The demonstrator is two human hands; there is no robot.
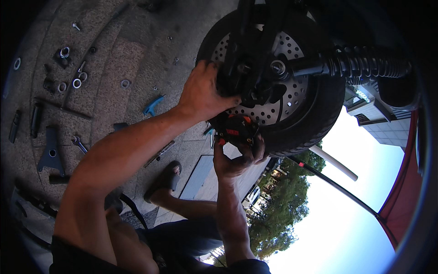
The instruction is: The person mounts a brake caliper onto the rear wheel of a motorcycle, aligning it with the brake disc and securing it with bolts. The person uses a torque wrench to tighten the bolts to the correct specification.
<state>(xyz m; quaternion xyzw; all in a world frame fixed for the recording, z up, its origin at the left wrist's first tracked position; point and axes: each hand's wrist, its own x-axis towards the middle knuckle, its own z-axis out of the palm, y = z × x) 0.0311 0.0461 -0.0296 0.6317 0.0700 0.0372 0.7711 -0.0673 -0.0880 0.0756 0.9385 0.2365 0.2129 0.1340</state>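
Observation:
A black tyre with a drilled silver disc and black fork fills the upper middle of the head view, beside a coiled-spring shock absorber. My left hand reaches to the fork's lower bracket at the disc's left, fingers curled and partly hidden round it. Just below, my right hand grips a black brake caliper with red details at the lower edge of the disc.
Several washers, a blue-handled hex key, a T-bar, a wrench and a dark triangular bracket lie on the paving. My sandalled foot is below. A red canopy hangs at the right.

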